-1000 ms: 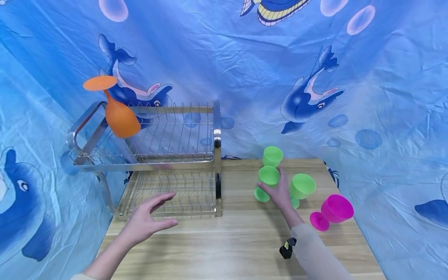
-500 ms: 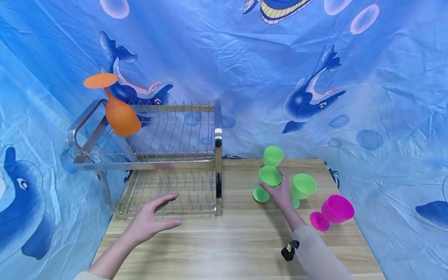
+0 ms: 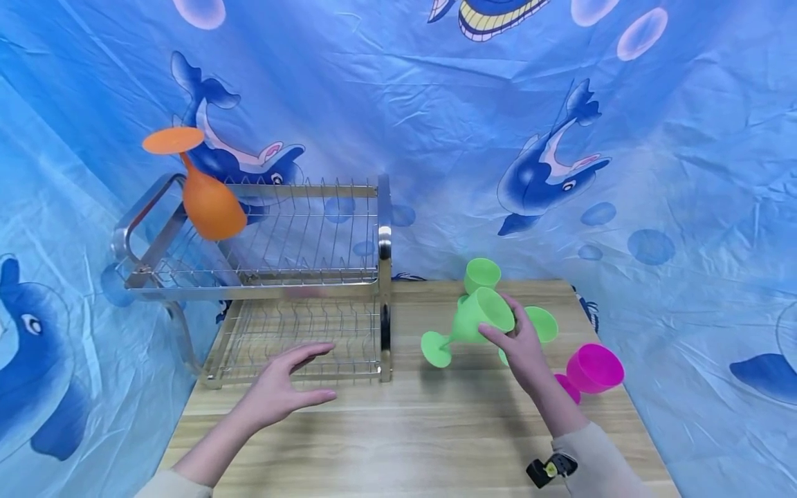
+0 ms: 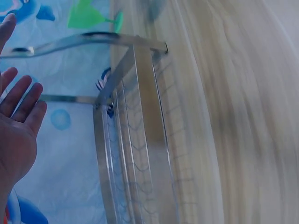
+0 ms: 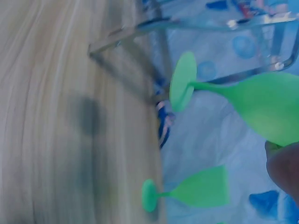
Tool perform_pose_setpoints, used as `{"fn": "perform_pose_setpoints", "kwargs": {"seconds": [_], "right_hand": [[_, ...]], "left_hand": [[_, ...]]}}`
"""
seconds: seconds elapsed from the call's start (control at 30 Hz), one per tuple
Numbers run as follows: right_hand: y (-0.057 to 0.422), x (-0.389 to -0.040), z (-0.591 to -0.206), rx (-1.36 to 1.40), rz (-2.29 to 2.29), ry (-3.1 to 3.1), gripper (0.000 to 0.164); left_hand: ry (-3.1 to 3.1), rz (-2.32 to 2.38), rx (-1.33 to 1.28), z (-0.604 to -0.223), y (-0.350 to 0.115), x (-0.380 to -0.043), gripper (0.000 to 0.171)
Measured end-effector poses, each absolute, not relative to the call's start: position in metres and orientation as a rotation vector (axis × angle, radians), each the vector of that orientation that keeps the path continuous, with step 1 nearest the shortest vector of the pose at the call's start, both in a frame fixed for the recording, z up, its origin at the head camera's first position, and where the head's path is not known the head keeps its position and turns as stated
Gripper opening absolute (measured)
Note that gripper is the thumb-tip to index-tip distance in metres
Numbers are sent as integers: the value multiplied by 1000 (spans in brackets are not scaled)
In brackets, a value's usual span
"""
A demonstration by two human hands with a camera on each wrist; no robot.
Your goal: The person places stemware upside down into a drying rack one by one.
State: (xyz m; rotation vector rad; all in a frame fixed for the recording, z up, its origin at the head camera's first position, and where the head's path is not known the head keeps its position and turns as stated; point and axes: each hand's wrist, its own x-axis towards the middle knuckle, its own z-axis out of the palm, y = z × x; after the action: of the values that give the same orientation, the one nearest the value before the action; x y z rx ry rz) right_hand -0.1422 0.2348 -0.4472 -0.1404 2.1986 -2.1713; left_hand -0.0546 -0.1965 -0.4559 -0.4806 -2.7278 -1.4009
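My right hand (image 3: 520, 346) grips a green goblet (image 3: 468, 319) by its bowl. The goblet is tilted, its foot pointing left and raised off the table; the right wrist view shows the same goblet (image 5: 266, 102) with a fingertip on the bowl. Behind it stands a second green goblet (image 3: 482, 274), and a third green goblet (image 3: 543, 324) is partly covered by my hand. My left hand (image 3: 280, 391) hovers in front of the dish rack (image 3: 249, 293), fingers apart from the thumb and holding nothing. An orange goblet (image 3: 212, 207) hangs upside down at the rack's upper left.
A magenta goblet (image 3: 594, 369) stands near the right edge of the wooden table (image 3: 398, 443). The two-tier metal rack takes up the back left. Blue dolphin-print cloth (image 3: 436, 138) encloses the back and sides.
My right hand has lifted the green goblet off the table and tipped it, its foot swinging left. My left hand has shifted slightly to the right.
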Motion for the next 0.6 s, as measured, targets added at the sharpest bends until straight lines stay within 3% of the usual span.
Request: {"fn": "perform_pose_setpoints", "kwargs": {"seconds": [0.17,0.6], "right_hand": [[228,-131,-432,-287,-2286,1997,68],[196,-114,-421,-546,-2348,1741,74]], "left_hand": [[-2727,-1393,-557,-449,-178,-58,69],[-2593,-1370,-818,-426,-122,-73,67]]}}
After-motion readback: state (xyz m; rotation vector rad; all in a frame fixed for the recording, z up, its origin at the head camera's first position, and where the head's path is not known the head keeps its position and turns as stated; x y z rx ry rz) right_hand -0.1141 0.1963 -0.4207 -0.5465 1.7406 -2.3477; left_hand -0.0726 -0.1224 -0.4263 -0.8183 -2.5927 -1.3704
